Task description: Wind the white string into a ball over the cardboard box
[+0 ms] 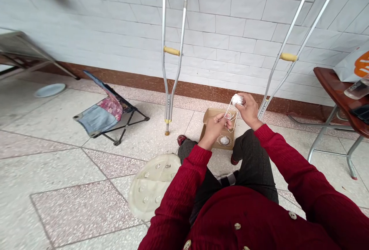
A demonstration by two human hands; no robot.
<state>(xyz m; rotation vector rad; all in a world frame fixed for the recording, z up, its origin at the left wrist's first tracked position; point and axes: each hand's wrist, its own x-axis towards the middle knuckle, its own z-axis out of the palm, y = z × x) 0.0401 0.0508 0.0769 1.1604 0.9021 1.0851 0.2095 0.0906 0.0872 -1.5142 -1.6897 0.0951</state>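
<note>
A small ball of white string [236,99] is gripped in my right hand [249,108], its fingers and thumb closed around its right side. From the ball a strand of white string [228,108] runs down to my left hand [218,126], which pinches it. Loose loops of the string hang just beyond the left fingertips. Below both hands an open cardboard box [205,116] stands on the floor between my feet. Inside it lies a second white ball [225,140] with loops of string around it.
Two crutches [172,51] [288,57] lean on the tiled wall. A folding stool [98,117] stands left, with a pale plate [50,90] farther off. Near my left leg lies a round pale mat [150,188]. A brown table [331,88] at right bears a bag [353,63].
</note>
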